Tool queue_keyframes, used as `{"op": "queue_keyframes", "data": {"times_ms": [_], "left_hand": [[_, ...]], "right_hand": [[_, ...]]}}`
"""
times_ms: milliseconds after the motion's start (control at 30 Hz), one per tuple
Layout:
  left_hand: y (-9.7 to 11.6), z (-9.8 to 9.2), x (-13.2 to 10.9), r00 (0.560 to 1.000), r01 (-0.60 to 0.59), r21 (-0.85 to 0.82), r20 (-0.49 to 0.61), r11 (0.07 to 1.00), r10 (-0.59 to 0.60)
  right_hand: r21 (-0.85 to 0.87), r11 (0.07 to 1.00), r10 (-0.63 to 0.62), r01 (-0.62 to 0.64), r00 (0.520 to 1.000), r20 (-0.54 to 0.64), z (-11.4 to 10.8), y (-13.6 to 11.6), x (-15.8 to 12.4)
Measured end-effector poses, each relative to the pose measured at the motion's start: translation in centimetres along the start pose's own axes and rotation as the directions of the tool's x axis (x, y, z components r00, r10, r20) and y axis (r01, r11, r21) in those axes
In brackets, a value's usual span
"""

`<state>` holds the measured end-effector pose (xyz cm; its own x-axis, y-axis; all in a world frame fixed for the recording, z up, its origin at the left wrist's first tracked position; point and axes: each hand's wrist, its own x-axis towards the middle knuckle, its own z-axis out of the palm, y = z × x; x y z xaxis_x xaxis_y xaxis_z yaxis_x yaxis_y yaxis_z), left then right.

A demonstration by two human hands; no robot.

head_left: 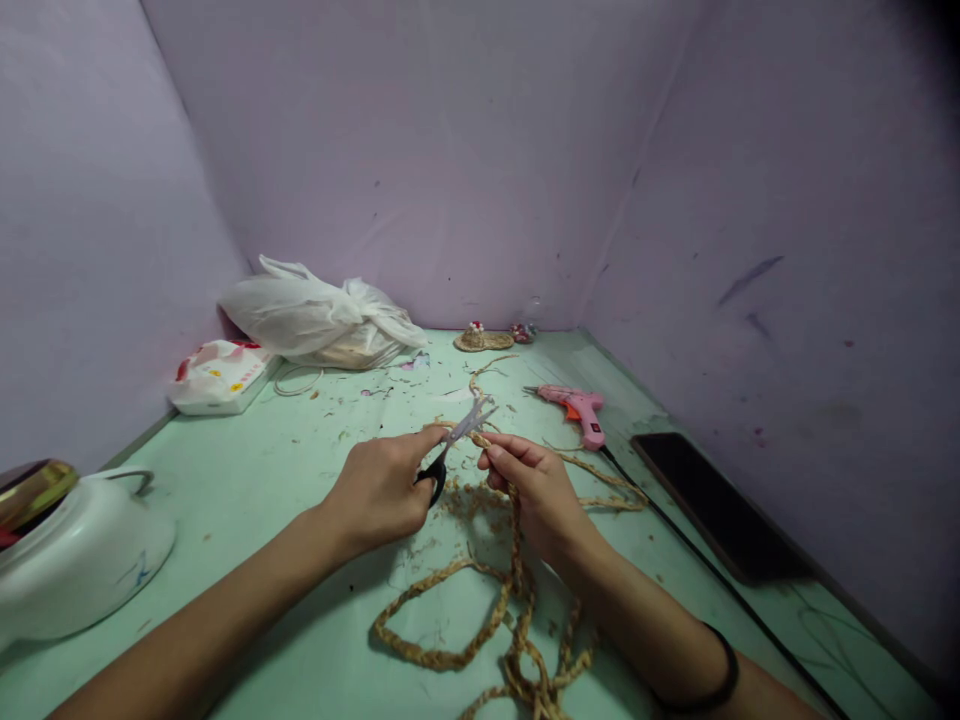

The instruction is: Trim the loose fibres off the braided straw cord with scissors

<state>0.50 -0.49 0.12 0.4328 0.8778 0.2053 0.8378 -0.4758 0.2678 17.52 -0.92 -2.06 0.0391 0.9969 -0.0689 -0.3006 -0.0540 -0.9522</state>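
My left hand (382, 490) is closed around the black handles of small scissors (454, 445), whose blades are parted and point up to the right. My right hand (536, 485) pinches a braided straw rope (480, 590) just below the blades. The rope runs down from my right hand and lies in loose loops on the green table (247, 480) in front of me. Straw scraps lie scattered under both hands.
A pink glue gun (577, 408) lies right of the hands, its black cord trailing toward me. A dark phone (712, 505) rests by the right wall. A white plastic bag (322, 315), a flat packet (221, 375) and a white pot (75, 550) sit at left. A small woven hat (482, 339) stands at the back.
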Motion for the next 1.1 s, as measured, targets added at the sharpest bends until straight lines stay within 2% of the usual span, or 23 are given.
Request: {"op": "queue_keyframes", "data": {"times_ms": [67,200,600,800,1100], "left_hand": [[0.3,-0.1,-0.1,0.999,-0.019,0.088,0.034,0.996,0.016],[0.7,-0.2,-0.2,0.997,-0.041,0.211,0.079,0.977,0.024],[0.6,-0.6,-0.1,0.989,-0.067,0.279,0.145,0.958,0.027],[0.7,-1.0,-0.1,0.982,-0.056,0.196,0.189,0.979,0.019],[0.5,-1.0,-0.1,0.980,-0.063,0.067,0.192,0.996,0.049]], "right_hand": [[-0.062,0.998,-0.034,0.033,0.999,-0.019,-0.2,0.0,0.1],[-0.112,0.991,-0.075,0.078,0.997,0.025,-0.4,-0.2,0.0],[-0.045,0.999,-0.019,0.020,1.000,0.022,-0.5,-0.1,0.2],[-0.144,0.987,-0.061,0.068,0.997,0.052,-0.5,-0.1,0.1],[-0.035,0.999,-0.014,0.017,0.998,0.066,-0.3,-0.3,-0.1]]}}
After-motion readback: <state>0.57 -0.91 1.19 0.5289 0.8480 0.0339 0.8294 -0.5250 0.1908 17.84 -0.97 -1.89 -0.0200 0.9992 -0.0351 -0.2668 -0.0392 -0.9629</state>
